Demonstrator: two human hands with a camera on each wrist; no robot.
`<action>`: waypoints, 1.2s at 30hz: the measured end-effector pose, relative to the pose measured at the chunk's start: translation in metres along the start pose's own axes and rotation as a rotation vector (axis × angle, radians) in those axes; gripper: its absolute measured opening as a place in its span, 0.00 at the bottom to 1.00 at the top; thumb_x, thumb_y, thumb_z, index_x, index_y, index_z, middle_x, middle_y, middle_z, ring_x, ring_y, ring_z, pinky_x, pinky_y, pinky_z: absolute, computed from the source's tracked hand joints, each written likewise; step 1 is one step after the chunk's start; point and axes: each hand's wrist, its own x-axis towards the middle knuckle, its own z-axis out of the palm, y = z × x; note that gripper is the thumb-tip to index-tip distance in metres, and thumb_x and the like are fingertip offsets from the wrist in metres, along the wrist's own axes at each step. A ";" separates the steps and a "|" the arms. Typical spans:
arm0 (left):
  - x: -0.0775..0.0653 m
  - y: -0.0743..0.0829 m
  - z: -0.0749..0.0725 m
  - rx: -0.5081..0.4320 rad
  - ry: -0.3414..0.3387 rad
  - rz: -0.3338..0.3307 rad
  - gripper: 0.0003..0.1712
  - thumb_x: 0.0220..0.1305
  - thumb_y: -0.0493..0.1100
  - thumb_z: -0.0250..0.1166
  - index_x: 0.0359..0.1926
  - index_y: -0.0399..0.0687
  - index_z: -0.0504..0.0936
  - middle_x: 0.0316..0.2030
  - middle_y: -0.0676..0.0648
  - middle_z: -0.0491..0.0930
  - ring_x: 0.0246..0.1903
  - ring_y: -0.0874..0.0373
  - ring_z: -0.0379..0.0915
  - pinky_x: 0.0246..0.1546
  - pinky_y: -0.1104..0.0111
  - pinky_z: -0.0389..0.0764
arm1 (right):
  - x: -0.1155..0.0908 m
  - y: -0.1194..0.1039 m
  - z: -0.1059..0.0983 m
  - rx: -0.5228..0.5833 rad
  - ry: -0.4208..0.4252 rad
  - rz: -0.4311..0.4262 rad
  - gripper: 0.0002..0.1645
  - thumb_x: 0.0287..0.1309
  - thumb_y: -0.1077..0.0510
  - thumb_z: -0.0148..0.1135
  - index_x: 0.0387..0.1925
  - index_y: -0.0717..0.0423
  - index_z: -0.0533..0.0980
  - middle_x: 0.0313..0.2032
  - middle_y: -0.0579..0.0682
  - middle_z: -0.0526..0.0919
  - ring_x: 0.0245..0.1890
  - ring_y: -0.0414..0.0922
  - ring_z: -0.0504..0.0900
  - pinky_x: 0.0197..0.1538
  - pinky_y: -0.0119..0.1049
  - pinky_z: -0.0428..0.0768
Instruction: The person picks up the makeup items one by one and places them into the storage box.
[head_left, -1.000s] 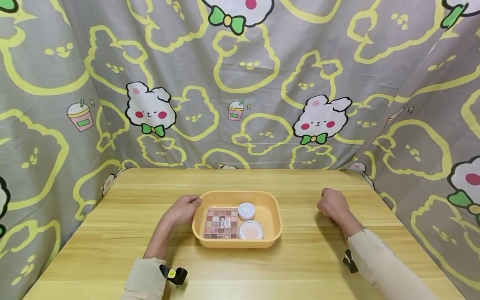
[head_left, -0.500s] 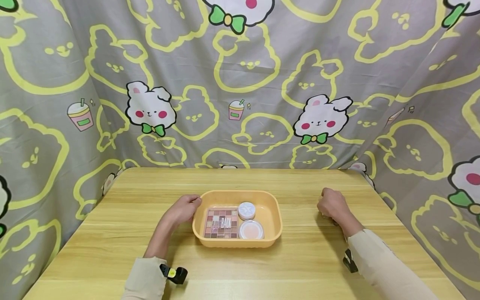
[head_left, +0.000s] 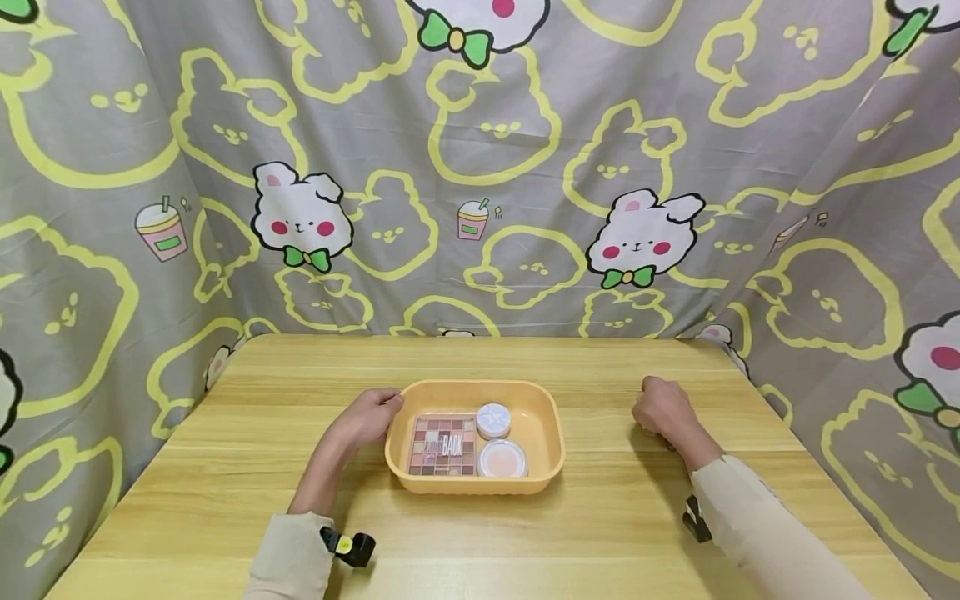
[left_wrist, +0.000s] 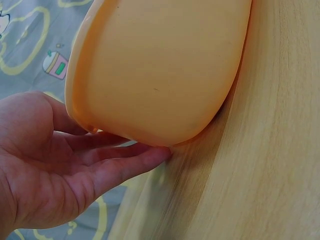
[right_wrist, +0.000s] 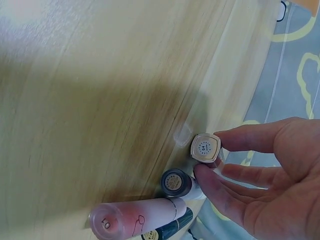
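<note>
My left hand (head_left: pixel 367 417) grips the left rim of a yellow plastic basket (head_left: pixel 540 421), thumb at the rim and fingers along the outer wall. Inside lie an eyeshadow palette (head_left: pixel 442 447) on the left, a small white round jar (head_left: pixel 493 421) at the back and a clear-lidded powder compact (head_left: pixel 502 460) in front of it. Out to the right, my right hand (head_left: pixel 663 408) is bent down over the table. Its wrist view shows thumb and fingers pinching a square-ended cosmetic tube (right_wrist: pixel 205 147) with a round label; the head view hides this tube.
Beside the right fingers are a black-ended tube (right_wrist: pixel 173 182), a pink tube (right_wrist: pixel 135 217) and a dark tube (right_wrist: pixel 175 225). The wooden table (head_left: pixel 480 550) meets a patterned grey curtain (head_left: pixel 525 200) at the back and sides.
My right hand and forearm have shifted very slightly to the left. The left hand, the basket and its contents stay where they were.
</note>
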 end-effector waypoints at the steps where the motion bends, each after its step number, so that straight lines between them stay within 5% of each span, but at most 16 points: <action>1: 0.000 0.000 0.000 0.004 -0.004 0.004 0.28 0.81 0.42 0.43 0.71 0.27 0.64 0.61 0.28 0.75 0.56 0.42 0.80 0.49 0.55 0.86 | 0.000 0.000 0.000 0.001 0.000 0.002 0.16 0.50 0.67 0.51 0.41 0.72 0.74 0.31 0.62 0.78 0.26 0.55 0.74 0.26 0.39 0.74; 25: 0.001 0.002 0.000 0.007 0.008 -0.017 0.28 0.80 0.43 0.44 0.72 0.28 0.64 0.62 0.29 0.75 0.57 0.43 0.79 0.50 0.55 0.85 | 0.002 0.006 -0.003 0.026 0.018 -0.003 0.16 0.42 0.66 0.52 0.37 0.69 0.74 0.31 0.63 0.78 0.28 0.56 0.74 0.28 0.39 0.74; 36: -0.001 0.002 0.000 0.014 0.001 -0.013 0.28 0.80 0.43 0.44 0.72 0.28 0.63 0.63 0.28 0.74 0.57 0.41 0.79 0.50 0.54 0.85 | 0.001 0.001 -0.006 0.027 0.012 -0.032 0.34 0.45 0.63 0.56 0.56 0.77 0.72 0.50 0.74 0.80 0.37 0.59 0.75 0.43 0.48 0.79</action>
